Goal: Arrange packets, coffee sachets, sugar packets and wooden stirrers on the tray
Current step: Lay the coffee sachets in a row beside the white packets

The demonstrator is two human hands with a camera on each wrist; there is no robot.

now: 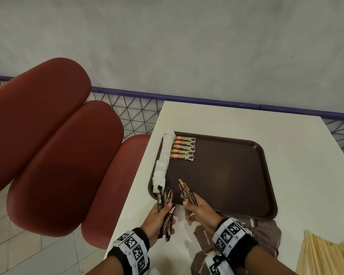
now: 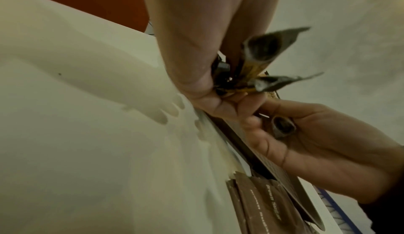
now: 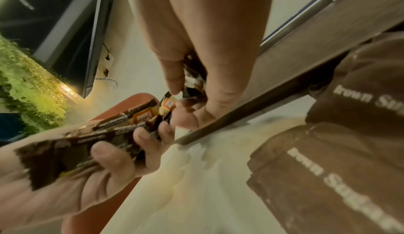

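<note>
While both your hands grip coffee sachets (image 1: 184, 192) above the tray's (image 1: 266, 175) near-left corner, left hand (image 1: 159, 216) bunching several, right hand (image 1: 197, 208) two, five lie arranged; lay yours alongside.

Both forearms are extended forward side by side, wrists banded. The left hand (image 1: 160, 214) is curled around a bundle of sachets (image 1: 164, 203). The right hand (image 1: 199, 211), just beside it, pinches two sachets (image 1: 185, 192) upright.
</note>
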